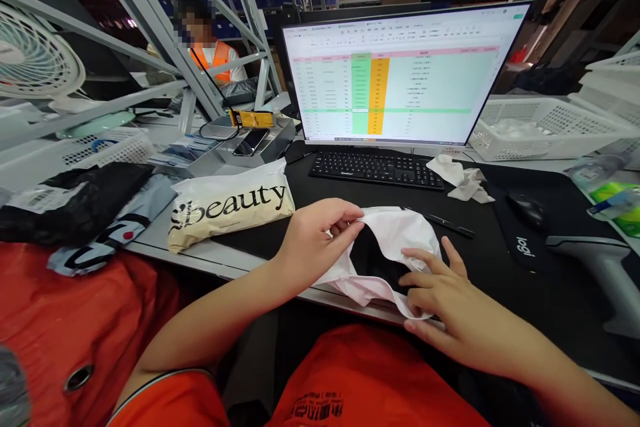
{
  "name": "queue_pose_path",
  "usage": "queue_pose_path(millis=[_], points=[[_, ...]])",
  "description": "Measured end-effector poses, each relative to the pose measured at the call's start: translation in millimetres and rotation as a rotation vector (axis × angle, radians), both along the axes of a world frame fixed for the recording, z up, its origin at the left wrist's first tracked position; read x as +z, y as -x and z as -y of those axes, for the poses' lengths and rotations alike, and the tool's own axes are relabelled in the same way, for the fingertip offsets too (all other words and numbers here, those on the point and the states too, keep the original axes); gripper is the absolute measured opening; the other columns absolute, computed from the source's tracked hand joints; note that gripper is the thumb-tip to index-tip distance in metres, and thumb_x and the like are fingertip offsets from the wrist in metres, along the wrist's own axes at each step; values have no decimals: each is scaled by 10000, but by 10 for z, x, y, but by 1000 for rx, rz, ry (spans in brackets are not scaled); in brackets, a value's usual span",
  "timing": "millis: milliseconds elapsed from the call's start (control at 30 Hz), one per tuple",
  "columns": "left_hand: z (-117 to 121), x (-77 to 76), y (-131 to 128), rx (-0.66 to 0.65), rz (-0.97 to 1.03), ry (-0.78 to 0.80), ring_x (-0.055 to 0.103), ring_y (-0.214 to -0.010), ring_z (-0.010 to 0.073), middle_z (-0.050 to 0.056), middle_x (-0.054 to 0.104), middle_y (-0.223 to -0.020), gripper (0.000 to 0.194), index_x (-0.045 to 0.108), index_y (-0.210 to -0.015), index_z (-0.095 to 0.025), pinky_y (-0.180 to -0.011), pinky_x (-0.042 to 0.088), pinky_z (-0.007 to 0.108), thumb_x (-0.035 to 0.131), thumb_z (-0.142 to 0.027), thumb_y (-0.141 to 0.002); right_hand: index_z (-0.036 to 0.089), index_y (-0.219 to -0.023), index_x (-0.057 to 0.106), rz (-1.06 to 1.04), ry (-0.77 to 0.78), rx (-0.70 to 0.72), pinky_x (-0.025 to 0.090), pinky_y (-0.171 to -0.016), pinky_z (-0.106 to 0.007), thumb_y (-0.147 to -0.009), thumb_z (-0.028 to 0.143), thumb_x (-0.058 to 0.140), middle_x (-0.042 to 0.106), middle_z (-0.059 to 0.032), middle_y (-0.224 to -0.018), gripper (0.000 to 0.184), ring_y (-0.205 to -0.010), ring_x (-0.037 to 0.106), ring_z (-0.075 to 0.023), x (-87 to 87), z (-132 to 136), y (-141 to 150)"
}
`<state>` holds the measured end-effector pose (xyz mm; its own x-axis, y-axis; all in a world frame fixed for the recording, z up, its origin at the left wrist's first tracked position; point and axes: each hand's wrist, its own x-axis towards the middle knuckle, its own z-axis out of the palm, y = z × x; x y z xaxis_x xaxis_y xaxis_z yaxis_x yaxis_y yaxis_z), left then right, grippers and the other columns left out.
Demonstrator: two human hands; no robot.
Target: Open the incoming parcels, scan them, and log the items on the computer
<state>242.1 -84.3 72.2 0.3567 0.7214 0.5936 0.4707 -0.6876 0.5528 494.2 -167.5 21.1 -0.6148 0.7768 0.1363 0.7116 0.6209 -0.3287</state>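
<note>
A pale pink plastic mailer bag (395, 230) lies at the desk's near edge with its mouth held open onto a dark inside. My left hand (317, 237) pinches the bag's upper lip between thumb and fingers. My right hand (440, 293) rests on the bag's lower edge, fingers spread and partly slipped into the opening. What lies inside the bag is too dark to make out.
A cream parcel printed "beauty" (227, 208) lies to the left, beside black and grey mailers (80, 203). Behind are a keyboard (376, 168), monitor (400, 73), pen (450, 223), mouse (525, 210), a handheld scanner (595, 257), white baskets (540, 123). A person in orange sits beyond the shelving.
</note>
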Motion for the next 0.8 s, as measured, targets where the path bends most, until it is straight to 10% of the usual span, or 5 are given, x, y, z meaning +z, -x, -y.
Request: queue_pose_path(millis=[167,333,567,800], points=[[57,-38,-45,-34,-51,-84,655,-699,99,4,729,-810,52,708,-935,-183,-647,522,198,665,-198,-910,301,-839,679,-24,100,77,-2,-1230,-681,-977,372,582,726,28,-1084,183,-1467,356,-292,122,-58,-133],[60,-36,-173,-101,-83,-155,668,-742,112,9,732,-827,89,697,-923,-187,-706,529,218,611,-165,-936,256,-1008,678,4,-124,-92,169,-1205,-674,-991,174,442,738,-29,-1054,251,-1386,464,-285,118,-169,82],[-192,-45,-296,-63,-4,-150,655,-721,104,-13,722,-814,111,694,-910,-182,-687,513,210,625,-97,-889,98,-1433,512,335,-286,-93,9,-1204,-696,-755,151,707,596,-202,-1368,708,-1442,314,-450,98,-772,593],[-326,-116,-152,-23,89,-110,624,-667,98,-23,683,-760,126,685,-845,-174,-634,492,204,622,-65,-853,219,-947,741,246,-174,-136,10,-1193,-641,-904,108,522,711,-37,-1035,249,-1275,468,-341,-92,-922,799]])
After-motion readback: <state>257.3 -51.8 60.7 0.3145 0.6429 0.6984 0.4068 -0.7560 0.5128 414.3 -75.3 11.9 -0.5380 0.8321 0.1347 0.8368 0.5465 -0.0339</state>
